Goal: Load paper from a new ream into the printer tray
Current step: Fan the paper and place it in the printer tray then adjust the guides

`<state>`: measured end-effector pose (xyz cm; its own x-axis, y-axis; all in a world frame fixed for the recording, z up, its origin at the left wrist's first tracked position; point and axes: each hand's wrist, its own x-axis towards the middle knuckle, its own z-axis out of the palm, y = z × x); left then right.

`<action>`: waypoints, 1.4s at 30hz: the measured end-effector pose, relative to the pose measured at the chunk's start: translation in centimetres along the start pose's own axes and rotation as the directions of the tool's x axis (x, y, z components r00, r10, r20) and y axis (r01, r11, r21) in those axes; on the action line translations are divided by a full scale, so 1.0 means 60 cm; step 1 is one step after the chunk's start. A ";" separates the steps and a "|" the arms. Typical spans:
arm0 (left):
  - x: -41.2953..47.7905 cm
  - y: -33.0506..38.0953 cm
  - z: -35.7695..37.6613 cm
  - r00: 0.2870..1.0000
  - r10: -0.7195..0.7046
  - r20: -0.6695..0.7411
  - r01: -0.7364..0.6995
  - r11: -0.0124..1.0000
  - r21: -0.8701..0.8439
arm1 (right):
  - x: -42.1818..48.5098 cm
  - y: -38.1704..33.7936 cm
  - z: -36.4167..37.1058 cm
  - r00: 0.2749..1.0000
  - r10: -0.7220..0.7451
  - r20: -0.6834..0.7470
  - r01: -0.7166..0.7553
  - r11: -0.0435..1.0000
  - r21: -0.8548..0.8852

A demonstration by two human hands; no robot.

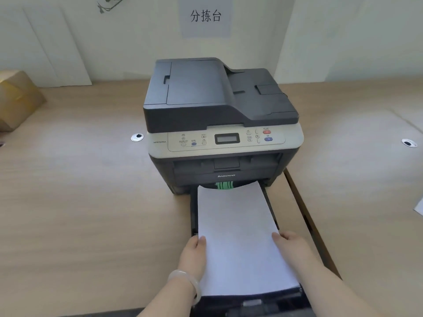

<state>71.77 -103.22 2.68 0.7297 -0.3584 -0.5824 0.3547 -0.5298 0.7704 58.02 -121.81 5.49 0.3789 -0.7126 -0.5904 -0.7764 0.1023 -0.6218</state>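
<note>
A dark grey printer (219, 115) stands on a wooden desk, its black paper tray (271, 210) pulled out toward me. A white stack of paper (238, 229) lies in the tray, slightly skewed, its far edge near a green part at the tray slot. My left hand (193, 255) grips the stack's left edge, thumb on top. My right hand (291, 245) holds the right edge the same way. A pale bangle sits on my left wrist.
A brown cardboard box (18, 97) sits at the far left. Two cable grommets (137, 137) (409, 143) are set in the desk (80, 202). A paper sign (206, 16) hangs on the wall. A desk seam runs right of the tray. A loose sheet's corner (419, 205) shows at the right edge.
</note>
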 end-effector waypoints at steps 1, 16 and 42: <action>0.005 0.002 0.002 1.000 -0.014 -0.006 0.013 1.000 -0.002 | 0.005 -0.003 0.003 1.000 0.012 0.007 -0.012 1.000 -0.001; 0.042 0.029 0.025 0.986 -0.113 -0.121 0.122 0.991 0.064 | 0.062 -0.015 0.020 0.998 -0.047 0.039 0.052 0.992 -0.117; -0.015 0.005 -0.021 0.995 0.021 -0.098 0.012 0.947 0.322 | 0.044 0.040 -0.026 0.985 -0.135 0.106 0.167 0.902 -0.397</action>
<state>71.96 -102.07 3.73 0.7909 -0.2920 -0.5377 0.1560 -0.7535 0.6387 56.37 -124.55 3.26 0.5318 -0.6422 -0.5521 -0.8375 -0.3022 -0.4552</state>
